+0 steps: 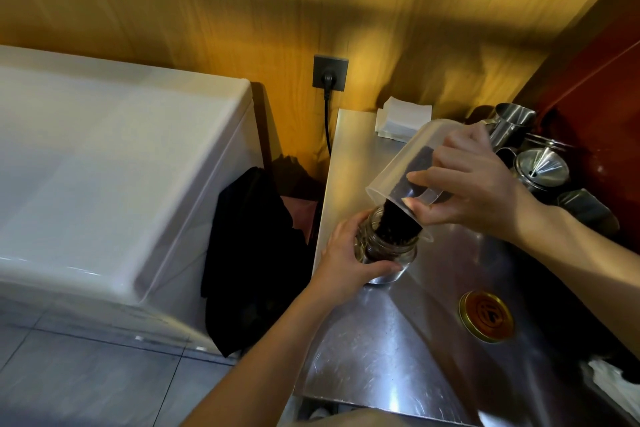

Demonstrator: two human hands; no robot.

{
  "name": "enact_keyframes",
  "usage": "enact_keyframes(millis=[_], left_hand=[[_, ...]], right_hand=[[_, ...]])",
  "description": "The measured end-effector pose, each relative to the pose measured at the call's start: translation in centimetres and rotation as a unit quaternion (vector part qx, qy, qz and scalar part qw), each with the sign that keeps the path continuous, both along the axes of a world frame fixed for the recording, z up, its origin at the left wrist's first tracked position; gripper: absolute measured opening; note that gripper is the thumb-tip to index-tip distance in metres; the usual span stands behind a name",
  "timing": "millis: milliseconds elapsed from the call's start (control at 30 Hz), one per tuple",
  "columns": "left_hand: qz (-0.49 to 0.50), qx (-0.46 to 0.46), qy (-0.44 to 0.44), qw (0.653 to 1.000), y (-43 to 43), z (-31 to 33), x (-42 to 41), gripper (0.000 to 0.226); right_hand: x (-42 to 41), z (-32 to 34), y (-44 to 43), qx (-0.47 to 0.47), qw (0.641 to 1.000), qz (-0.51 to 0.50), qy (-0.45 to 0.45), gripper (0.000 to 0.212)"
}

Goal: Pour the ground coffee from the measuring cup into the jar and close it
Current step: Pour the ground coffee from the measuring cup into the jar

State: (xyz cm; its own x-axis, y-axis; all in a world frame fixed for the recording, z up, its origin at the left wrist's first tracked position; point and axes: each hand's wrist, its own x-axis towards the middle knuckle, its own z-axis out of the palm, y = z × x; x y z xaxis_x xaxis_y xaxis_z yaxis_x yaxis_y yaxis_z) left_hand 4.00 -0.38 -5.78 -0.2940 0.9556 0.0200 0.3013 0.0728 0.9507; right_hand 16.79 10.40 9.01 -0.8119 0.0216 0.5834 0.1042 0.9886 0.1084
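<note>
Left of the steel table (374, 350) sit a white appliance (121, 166) and a dark cloth (249, 253), both clear of the work. On the table, the left hand (346, 260) has its grip wrapped round the glass jar (388, 250), apparently to steady it. Above, the right hand (474, 191) grips the clear measuring cup (405, 166), tilted so ground coffee (398, 225) slides into the jar's mouth. Nearer right lies the gold lid (486, 316), well apart; steel pitchers (512, 125) crowd the far corner.

My left hand (349, 253) and right hand (474, 184): bare, ringless, forearms uncovered, no sleeves or wristwear in view.
</note>
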Motion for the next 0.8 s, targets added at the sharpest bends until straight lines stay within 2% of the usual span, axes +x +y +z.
enact_keyframes(millis=[800], left_hand=[[-0.003,0.000,0.000,1.000,-0.05,0.15,-0.16,0.075]], right_hand=[[-0.14,0.26,0.43,0.017,0.999,0.023,-0.023,0.028]])
